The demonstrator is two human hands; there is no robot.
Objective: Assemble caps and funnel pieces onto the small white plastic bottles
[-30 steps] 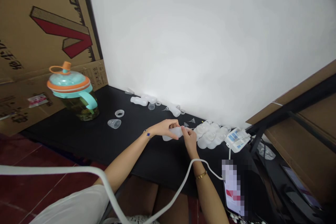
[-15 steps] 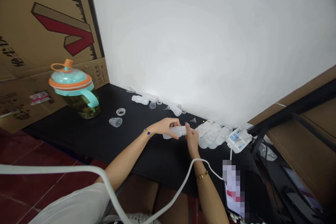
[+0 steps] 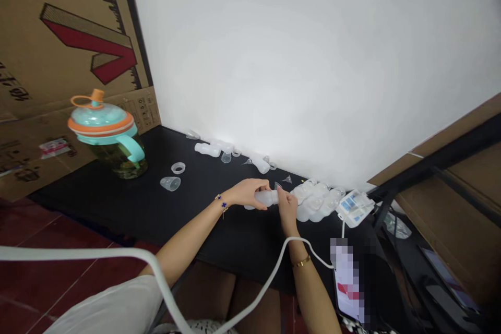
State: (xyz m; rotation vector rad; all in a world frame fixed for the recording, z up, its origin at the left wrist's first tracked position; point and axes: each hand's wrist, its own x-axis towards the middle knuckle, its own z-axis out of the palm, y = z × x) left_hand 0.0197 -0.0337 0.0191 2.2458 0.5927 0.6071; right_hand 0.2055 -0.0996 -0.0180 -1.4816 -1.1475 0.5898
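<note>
Right hand (image 3: 287, 202) now sits nearer the bottle cluster (image 3: 315, 202), baring the held bottle (image 3: 268, 198)'s neck: milky, translucent, smooth, rounded plastic, sideways, just left of cluster. Left hand (image 3: 248, 192) half-curled around its body; right pinching the neck end. Clear domed cap (image 3: 170, 183), round ring (image 3: 178, 168) well left of cluster.

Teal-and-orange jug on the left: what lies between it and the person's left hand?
In the head view, a clear cap and a pale ring lie between the jug and left hand.
</note>
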